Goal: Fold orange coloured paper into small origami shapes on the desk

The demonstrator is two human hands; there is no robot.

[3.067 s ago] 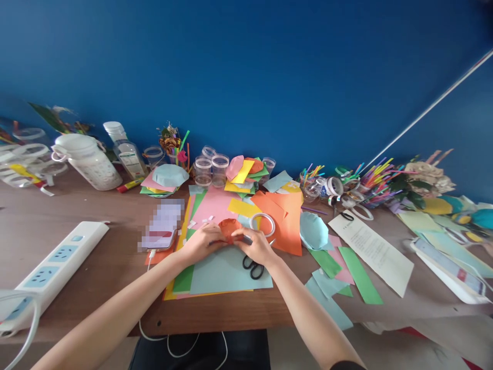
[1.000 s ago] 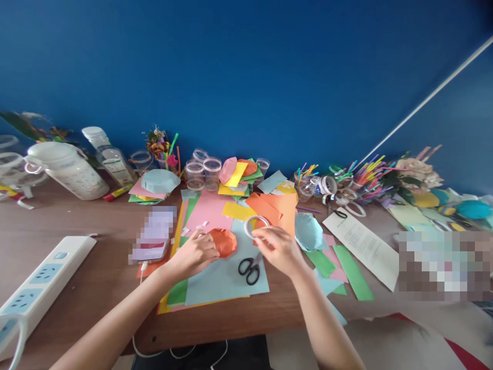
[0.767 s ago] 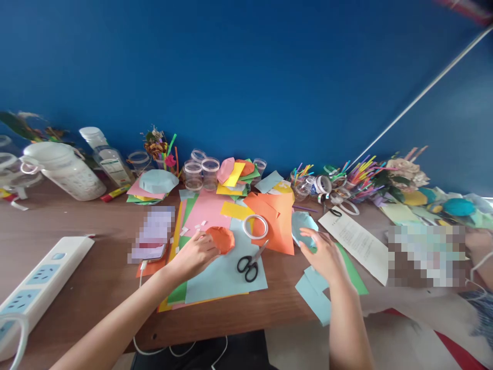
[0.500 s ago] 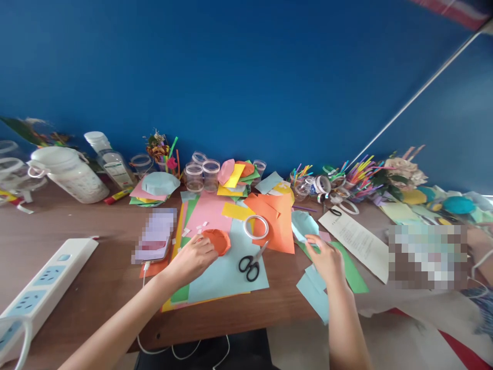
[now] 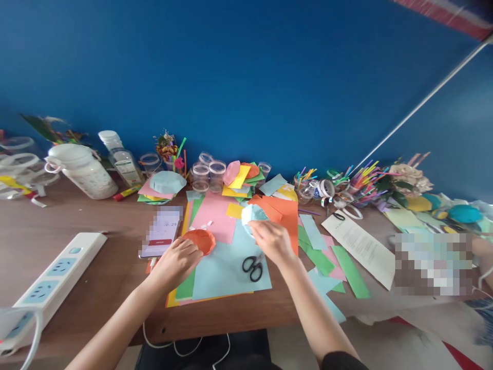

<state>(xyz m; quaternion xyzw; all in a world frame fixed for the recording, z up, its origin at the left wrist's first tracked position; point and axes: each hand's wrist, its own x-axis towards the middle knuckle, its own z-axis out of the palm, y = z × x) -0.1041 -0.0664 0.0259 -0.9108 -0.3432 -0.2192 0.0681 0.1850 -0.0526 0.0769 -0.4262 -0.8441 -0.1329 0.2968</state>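
My left hand (image 5: 181, 257) is closed on the near left edge of an orange paper piece (image 5: 203, 240), rounded with folded-up edges. In my right hand (image 5: 272, 239) is a light blue paper piece (image 5: 252, 211) with folded edges, pinched over the middle of the paper stack; the fingers hide part of it. Black-handled scissors (image 5: 252, 269) lie on the light blue sheet (image 5: 221, 277) just below my right hand. Small white bits (image 5: 207, 224) rest on the pink sheet (image 5: 215, 205). Orange paper (image 5: 288, 210) spreads behind my right hand.
A phone (image 5: 164, 231) and a power strip (image 5: 54, 282) are at left. Clear cups (image 5: 216, 174) and paper stacks (image 5: 164, 185) line the wall. Green offcuts (image 5: 350, 272) and a printed sheet (image 5: 360, 246) lie at right. Another person's arm (image 5: 483, 254) shows at the right edge.
My right hand has moved left from the right-hand offcuts, carrying the light blue paper piece over the stack. My left hand and the orange piece have shifted slightly left.
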